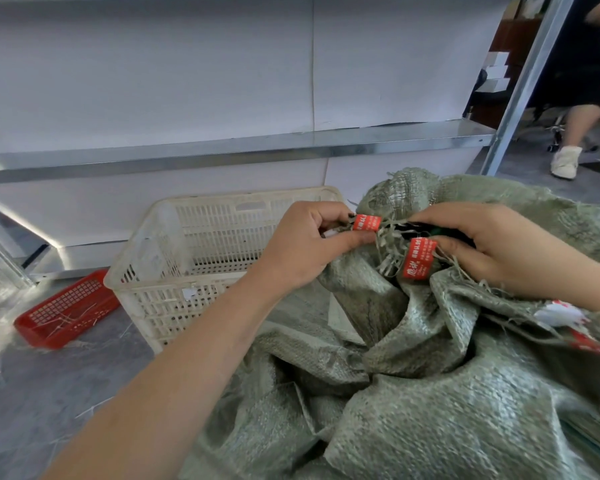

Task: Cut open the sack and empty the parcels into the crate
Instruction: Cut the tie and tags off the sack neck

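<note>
Head view only.

- sack (pixel 430 375): green woven, slumped on the floor (pixel 32 393), filling the frame from 3 to 6 o'clock. Its neck is bunched up at about 2 o'clock of centre and not yet open. No parcels visible; presumably inside.
- left hand (pixel 302 247): fingers curled, thumb and forefinger pinching the tie strands (pixel 388 233) just beside the upper red tag (pixel 367 223). Looks like it is pulling the tie taut toward 9 o'clock so it can be cut.
- right hand (pixel 492 247): fingers closed round a dark object (pixel 430 229) at the neck, beside the lower red tag (pixel 419 258). Probably the cutter, but it is mostly hidden, so I can't confirm.
- crate (pixel 222 202): cream, perforated, at 10 o'clock of the neck, just behind the left hand. The open top faces up. Parked close, likely so the sack only needs tipping over its rim.
- red tray (pixel 66 310): at 8 o'clock of the crate, holding loose strands, probably cut-off ties.
- metal shelf (pixel 222 147): runs behind, across 12 o'clock.
- another person's leg and white shoe (pixel 565 161): at 2 o'clock, well apart.

Step in hand: severing the tie. Emptying hasn't started.
</note>
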Tool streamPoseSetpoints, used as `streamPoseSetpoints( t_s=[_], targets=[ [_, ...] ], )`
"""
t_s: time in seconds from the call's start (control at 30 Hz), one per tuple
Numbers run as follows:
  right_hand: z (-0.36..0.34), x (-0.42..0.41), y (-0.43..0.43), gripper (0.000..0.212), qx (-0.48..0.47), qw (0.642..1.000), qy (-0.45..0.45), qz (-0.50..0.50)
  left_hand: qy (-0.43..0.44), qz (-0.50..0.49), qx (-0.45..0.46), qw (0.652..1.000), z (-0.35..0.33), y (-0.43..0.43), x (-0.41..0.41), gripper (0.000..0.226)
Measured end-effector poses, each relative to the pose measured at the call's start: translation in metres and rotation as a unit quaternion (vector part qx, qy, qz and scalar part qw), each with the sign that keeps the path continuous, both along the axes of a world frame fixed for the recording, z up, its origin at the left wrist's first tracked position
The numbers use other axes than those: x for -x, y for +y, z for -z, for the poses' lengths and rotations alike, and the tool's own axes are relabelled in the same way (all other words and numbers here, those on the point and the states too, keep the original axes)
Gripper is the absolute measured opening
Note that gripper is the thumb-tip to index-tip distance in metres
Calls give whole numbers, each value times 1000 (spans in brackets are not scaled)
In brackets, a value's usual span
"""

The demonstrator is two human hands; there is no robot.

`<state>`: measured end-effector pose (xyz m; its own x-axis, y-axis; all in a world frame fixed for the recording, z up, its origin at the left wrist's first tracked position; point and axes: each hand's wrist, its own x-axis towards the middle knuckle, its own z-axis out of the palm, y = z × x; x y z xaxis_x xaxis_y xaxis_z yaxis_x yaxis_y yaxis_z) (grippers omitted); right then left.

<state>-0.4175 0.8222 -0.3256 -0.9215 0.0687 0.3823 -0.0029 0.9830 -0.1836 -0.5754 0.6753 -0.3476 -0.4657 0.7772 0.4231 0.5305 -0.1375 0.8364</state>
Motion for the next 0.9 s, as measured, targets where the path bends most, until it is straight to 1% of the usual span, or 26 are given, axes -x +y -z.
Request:
streamPoseSetpoints(
  t_s=[0.07, 0.13, 0.17, 0.2, 0.27, 0.33, 0.4, 0.47, 0.57, 0.63, 0.7, 0.77, 0.83, 0.9],
  targets=[
    [5, -1, -3, 31, -45, 997, 53, 14, 29, -20, 9, 999, 2, 1, 1, 9],
    [11, -2, -4, 37, -67, 992, 97, 33, 42, -25, 14, 999, 2, 2, 2, 4],
    [14, -3, -5, 39, -74, 990, 114, 43, 47, -28, 16, 998, 2, 3, 2, 8],
    [18, -3, -6, 39, -79, 988, 125, 54, 49, -31, 19, 998, 3, 3, 3, 10],
    [24, -1, -7, 36, -72, 986, 128, 76, 53, -42, 24, 997, 5, 5, 5, 8],
    [30, 2, -9, 29, -44, 987, 126, 86, 66, -56, 28, 996, 6, 7, 6, 6],
    [34, 6, -9, 27, 4, 987, 130, 97, 86, -67, 33, 994, 7, 9, 7, 10],
    [37, 7, -10, 33, 47, 985, 132, 102, 102, -79, 28, 991, 7, 10, 8, 15],
    [44, 10, -14, 48, 88, 980, 142, 106, 112, -90, 26, 989, 11, 12, 11, 16],
    [53, 14, -16, 50, 113, 973, 165, 116, 112, -97, 17, 989, 15, 14, 13, 12],
    [62, 18, -19, 51, 141, 966, 184, 113, 102, -109, 9, 989, 18, 15, 12, 16],
    [68, 21, -22, 50, 157, 964, 189, 101, 88, -105, 4, 991, 21, 14, 13, 15],
    [75, 22, -23, 43, 169, 962, 191, 98, 81, -87, 9, 993, 25, 11, 15, 12],
    [79, 22, -22, 43, 205, 955, 190, 95, 81, -60, 16, 995, 26, 8, 16, 14]
  ],
)
